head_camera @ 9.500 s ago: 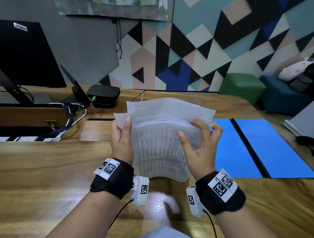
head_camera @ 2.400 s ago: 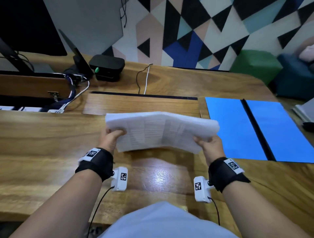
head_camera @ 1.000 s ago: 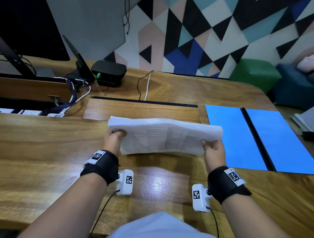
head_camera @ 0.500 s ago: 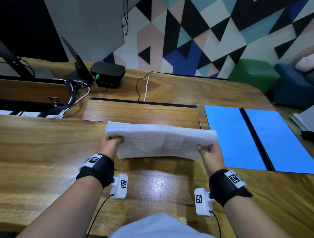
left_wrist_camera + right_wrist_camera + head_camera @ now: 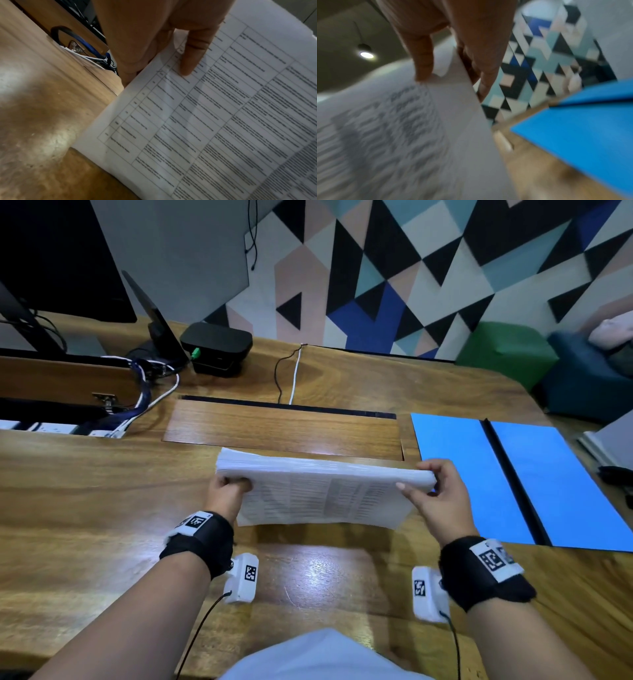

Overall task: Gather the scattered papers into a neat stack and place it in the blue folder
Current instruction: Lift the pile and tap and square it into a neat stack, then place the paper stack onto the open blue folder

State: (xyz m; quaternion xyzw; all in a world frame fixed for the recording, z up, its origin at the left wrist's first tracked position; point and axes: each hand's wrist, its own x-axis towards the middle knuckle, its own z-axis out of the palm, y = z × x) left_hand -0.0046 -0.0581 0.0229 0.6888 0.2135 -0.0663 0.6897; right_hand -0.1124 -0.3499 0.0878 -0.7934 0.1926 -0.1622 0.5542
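A thick stack of printed papers [image 5: 322, 491] stands on its long lower edge on the wooden desk [image 5: 85, 508], leaning toward me. My left hand [image 5: 227, 494] grips its left end, thumb across the printed face [image 5: 192, 56]. My right hand [image 5: 435, 491] pinches its right end near the top corner, thumb on the face [image 5: 423, 67], fingers behind. The stack [image 5: 223, 121] shows tables of text. The blue folder [image 5: 513, 481] lies open flat on the desk just right of the stack, a black spine down its middle; it also shows in the blurred right wrist view [image 5: 582, 128].
A black box [image 5: 217, 347], a monitor [image 5: 58, 258] and tangled cables [image 5: 150, 392] sit at the back left by an open cable tray. A closed wooden hatch [image 5: 281, 426] lies behind the stack. Green [image 5: 507, 350] and blue [image 5: 589, 378] stools stand beyond the desk's right end.
The stack has stayed upright between both hands in about the same spot. My right hand has shifted up to the stack's top right corner. My left hand keeps its grip.
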